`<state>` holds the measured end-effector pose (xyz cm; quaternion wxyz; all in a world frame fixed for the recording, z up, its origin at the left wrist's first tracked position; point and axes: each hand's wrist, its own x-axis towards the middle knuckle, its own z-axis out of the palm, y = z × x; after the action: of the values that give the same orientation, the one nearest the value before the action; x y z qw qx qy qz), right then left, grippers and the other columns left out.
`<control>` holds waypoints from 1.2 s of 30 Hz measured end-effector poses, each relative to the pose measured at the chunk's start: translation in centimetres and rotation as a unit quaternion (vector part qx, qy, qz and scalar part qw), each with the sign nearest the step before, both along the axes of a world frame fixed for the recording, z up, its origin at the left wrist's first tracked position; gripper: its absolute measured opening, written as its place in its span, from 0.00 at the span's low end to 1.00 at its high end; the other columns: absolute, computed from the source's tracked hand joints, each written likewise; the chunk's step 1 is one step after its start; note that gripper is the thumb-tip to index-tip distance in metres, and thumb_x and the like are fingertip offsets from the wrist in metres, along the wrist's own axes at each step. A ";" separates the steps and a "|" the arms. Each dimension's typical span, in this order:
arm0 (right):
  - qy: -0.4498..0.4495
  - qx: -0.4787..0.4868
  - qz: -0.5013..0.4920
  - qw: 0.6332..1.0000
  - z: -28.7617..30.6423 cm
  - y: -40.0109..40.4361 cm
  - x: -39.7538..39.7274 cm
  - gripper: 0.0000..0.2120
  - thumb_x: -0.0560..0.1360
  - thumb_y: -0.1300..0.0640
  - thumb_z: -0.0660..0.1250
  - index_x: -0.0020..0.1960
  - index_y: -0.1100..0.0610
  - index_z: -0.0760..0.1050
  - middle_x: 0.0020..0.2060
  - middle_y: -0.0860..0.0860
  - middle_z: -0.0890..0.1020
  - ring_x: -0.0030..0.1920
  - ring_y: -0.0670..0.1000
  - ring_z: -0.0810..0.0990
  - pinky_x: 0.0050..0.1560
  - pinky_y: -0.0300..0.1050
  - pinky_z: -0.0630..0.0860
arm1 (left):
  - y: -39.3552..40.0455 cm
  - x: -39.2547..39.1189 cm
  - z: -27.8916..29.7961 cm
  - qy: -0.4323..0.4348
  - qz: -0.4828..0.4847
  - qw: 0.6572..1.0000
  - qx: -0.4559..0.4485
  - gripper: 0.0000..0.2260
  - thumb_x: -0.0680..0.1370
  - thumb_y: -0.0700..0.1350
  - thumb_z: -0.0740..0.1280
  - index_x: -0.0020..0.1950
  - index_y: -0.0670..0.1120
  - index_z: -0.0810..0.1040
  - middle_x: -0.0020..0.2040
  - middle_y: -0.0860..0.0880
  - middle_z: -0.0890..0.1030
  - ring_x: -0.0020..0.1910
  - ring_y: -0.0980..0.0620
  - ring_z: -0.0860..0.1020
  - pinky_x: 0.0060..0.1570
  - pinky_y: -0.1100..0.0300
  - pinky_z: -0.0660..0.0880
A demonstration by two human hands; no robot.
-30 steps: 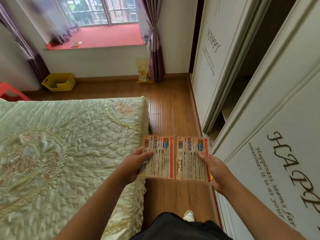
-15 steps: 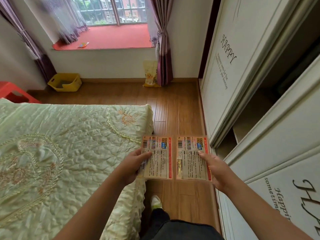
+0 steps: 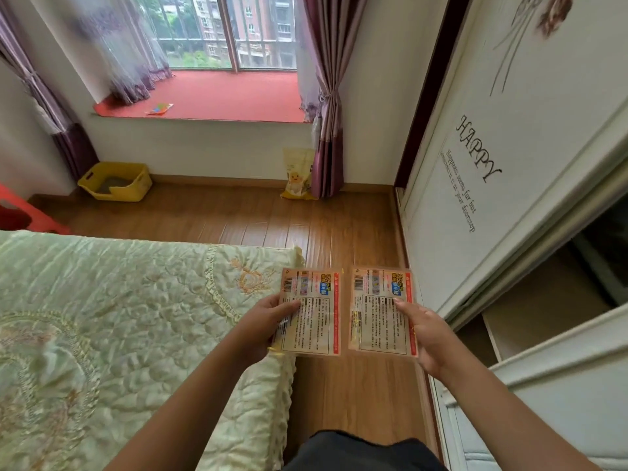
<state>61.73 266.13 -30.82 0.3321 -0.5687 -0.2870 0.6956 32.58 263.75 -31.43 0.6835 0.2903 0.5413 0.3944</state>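
I hold two flat orange-edged printed packets side by side over the wooden floor. My left hand (image 3: 263, 326) pinches the left packet (image 3: 314, 312) at its left edge, thumb on top. The right packet (image 3: 380, 311) is pinched at its right edge by my right hand (image 3: 424, 334), thumb on the printed face. Both packets show barcodes and dense text. A narrow gap separates them.
A bed with a pale green quilted cover (image 3: 119, 334) fills the left. White wardrobe sliding doors (image 3: 492, 185) stand on the right, with an open gap (image 3: 550, 300) showing a shelf. Farther off are a yellow basket (image 3: 117, 181), a yellow bag (image 3: 297, 175), curtains and a red window ledge (image 3: 221, 96).
The view has moved forward along the aisle and tilted up toward the window. The hands keep the two packets in the same pose.
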 end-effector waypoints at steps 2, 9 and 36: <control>0.001 -0.001 -0.006 1.000 -0.1 1.9 -0.5 0.13 0.81 0.52 0.62 0.59 0.59 0.78 0.49 0.58 0.88 0.50 0.59 0.87 0.44 0.56 0.83 | 1.9 -0.6 0.0 0.003 0.000 1.000 0.003 0.08 0.81 0.41 0.64 0.58 0.43 0.80 0.50 0.42 0.88 0.51 0.41 0.86 0.49 0.45 0.84; -0.001 -0.014 0.003 1.000 -1.3 8.3 -0.2 0.14 0.81 0.51 0.62 0.59 0.59 0.78 0.50 0.59 0.88 0.50 0.59 0.87 0.48 0.58 0.83 | 8.9 -0.3 -0.6 0.012 -0.007 1.000 -0.011 0.07 0.82 0.41 0.63 0.57 0.43 0.79 0.48 0.43 0.88 0.50 0.42 0.86 0.47 0.46 0.85; 0.037 -0.032 0.039 0.998 -2.7 36.7 5.6 0.15 0.81 0.51 0.61 0.59 0.60 0.79 0.48 0.58 0.88 0.47 0.57 0.88 0.39 0.50 0.84 | 36.0 6.7 0.1 0.046 0.006 0.998 -0.051 0.09 0.81 0.43 0.66 0.60 0.43 0.78 0.52 0.40 0.87 0.52 0.39 0.86 0.44 0.47 0.85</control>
<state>67.34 302.80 -33.50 0.2966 -0.5412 -0.2747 0.7373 39.27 299.71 -31.36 0.6692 0.2696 0.5934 0.3568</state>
